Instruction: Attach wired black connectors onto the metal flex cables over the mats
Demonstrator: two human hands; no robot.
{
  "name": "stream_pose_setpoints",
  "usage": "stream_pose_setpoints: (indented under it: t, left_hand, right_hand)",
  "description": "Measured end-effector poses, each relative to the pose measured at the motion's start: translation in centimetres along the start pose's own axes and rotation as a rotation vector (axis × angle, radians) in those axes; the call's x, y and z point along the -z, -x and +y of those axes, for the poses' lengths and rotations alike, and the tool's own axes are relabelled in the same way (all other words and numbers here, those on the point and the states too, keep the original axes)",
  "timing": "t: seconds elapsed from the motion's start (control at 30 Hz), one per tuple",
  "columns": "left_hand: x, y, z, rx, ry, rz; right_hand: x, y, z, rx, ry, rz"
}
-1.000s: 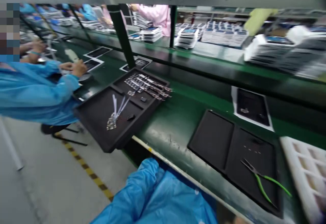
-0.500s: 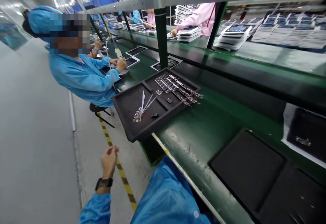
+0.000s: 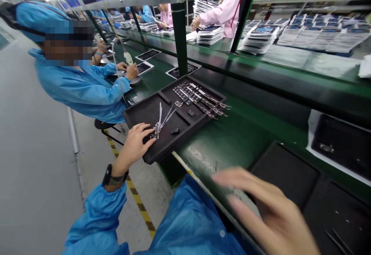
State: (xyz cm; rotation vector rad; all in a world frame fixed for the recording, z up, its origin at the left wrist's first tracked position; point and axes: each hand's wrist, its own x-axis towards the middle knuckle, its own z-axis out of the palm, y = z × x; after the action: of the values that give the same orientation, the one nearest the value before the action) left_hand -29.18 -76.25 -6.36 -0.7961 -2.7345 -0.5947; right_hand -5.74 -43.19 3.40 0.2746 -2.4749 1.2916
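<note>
My left hand (image 3: 135, 143), with a dark watch on its wrist, reaches over the near left edge of a black tray (image 3: 185, 143). Its fingers are apart, and the fingertips are at a small cluster of circuit boards with white ribbon cables (image 3: 157, 130); whether they touch is unclear. Beside the cluster lies a small black part (image 3: 175, 131). Rows of dark parts and strip-like boards (image 3: 203, 99) fill the tray's far section, some overhanging its edge. My right hand (image 3: 269, 204), smeared by motion, is above the bench edge with thumb and fingers apart, apparently holding nothing.
A black mat (image 3: 286, 170) lies on the green bench (image 3: 220, 147), with tweezers (image 3: 337, 241) at its lower right. A dark panel on white backing (image 3: 344, 147) sits behind. A green post (image 3: 181, 42) stands beyond the tray. A co-worker in blue (image 3: 78, 85) sits left.
My left hand has moved up and right from beside the bench to the boards in the tray, its fingers spreading. My right hand has come into view at the lower right.
</note>
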Motion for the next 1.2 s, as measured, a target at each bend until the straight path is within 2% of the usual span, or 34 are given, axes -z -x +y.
stream_pose_setpoints:
  t: [0.1, 0.23, 0.3, 0.4, 0.57, 0.67, 1.07, 1.2]
  left_hand:
    - [-0.9, -0.2, -0.6, 0.002, -0.023, 0.047]
    - [-0.7, 0.1, -0.5, -0.011, 0.007, 0.13]
    - [-0.3, 0.1, -0.2, -0.006, 0.05, 0.159]
    - [0.6, 0.1, 0.4, 0.02, 0.137, 0.193]
    - [1.9, -0.5, 1.2, 0.051, 0.252, 0.202]
    - [2.1, -1.1, 1.3, 0.079, 0.301, 0.192]
    - [1.3, -2.4, 0.9, 0.206, 0.416, 0.17]
    - [0.7, -3.0, 0.6, 0.225, 0.422, 0.157]
  right_hand:
    - [-4.3, -5.5, 2.5, 0.11, 0.173, 0.039]
    - [-10.2, -12.4, 5.4, 0.097, 0.352, -0.12]
    - [-12.2, -14.7, 6.1, 0.081, 0.462, -0.211]
    - [-14.0, -16.8, 6.6, 0.037, 0.573, -0.278]
    - [-14.1, -18.7, 7.0, 0.02, 0.627, -0.405]
    - [-13.6, -19.0, 7.4, 0.032, 0.604, -0.43]
    - [-12.4, -17.8, 8.4, 0.028, 0.458, -0.331]
    - [-12.0, -17.0, 8.3, 0.115, 0.41, -0.275]
